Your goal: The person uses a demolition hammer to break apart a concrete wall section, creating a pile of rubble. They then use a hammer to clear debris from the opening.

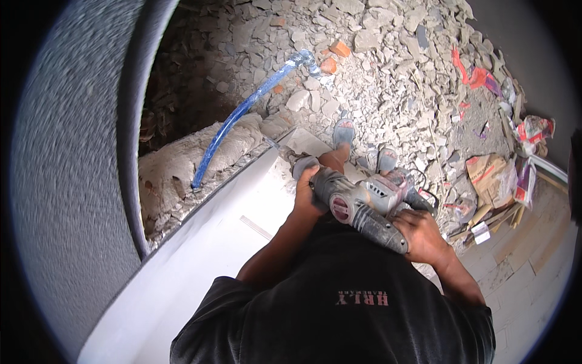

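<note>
A dusty grey-and-black power hammer drill with a long body and a red round badge slants across the middle of the view, in front of the person's black short-sleeved shirt, its nose toward the upper left. The left hand is wrapped around the front of the drill, just behind its dark collar, while the right hand is closed around the rear handle, its fingers partly hidden by the casing. A thin metal bit reaches from the drill's nose to the edge of a rough, pale mass of broken masonry; whether the tip touches it is too small to tell. Below that edge lies a smooth white slab-like surface, partly beneath the left forearm. A curved, dust-smeared blue pipe rises from the masonry and bends over at its upper end, near two orange brick fragments. Beyond the drill, two feet in grey sandals stand by a broad heap of grey rubble. To the right lie torn brown paper packaging and crumpled red plastic.
</note>
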Demonstrator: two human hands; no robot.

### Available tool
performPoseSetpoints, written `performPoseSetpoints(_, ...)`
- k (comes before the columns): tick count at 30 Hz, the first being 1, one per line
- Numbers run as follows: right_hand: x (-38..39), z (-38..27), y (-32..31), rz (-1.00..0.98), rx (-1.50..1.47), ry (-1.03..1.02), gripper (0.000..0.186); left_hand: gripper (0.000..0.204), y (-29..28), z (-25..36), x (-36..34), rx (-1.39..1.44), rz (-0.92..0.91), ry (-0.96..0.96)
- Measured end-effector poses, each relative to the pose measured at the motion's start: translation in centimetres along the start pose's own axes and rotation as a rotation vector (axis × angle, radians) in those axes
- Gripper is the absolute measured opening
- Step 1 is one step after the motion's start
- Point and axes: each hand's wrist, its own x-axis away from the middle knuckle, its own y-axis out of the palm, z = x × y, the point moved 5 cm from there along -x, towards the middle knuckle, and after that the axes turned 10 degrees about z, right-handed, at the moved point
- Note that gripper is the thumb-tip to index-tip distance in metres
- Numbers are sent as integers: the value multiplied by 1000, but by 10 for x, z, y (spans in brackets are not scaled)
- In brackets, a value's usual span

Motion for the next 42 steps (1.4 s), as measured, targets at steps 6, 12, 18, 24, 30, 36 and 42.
performPoseSetpoints(6, 38, -24, -17, 78, 28, -102, 30, 31, 7, -33, 57, 95, 43, 77)
performPoseSetpoints(12, 33, -26, 0, 89, 59, -190, 28, 35, -3, -20, 61, 55, 50, 199)
performPoseSetpoints(18, 12, -18, 7, 59, 41, -171, 25, 36, -15, 0, 34, 7, 13, 230)
performPoseSetpoints(24, 5, -43, 60, 110, 94, -178, 29, 40, -41, 42, 37, -83, 88, 256)
performPoseSetpoints(30, -41, -66, 71, 31, 74, -60, 34, 38, -61, 83, 13, -74, 195, 333)
performPoseSetpoints(36, -117, -40, 119, -218, 94, 114, 50, 35, -60, 137, -53, -70, 123, 255)
performPoseSetpoints(42, -109, -13, 101, -157, 94, 107, 49, 30, -52, 124, -76, -71, 201, 274)
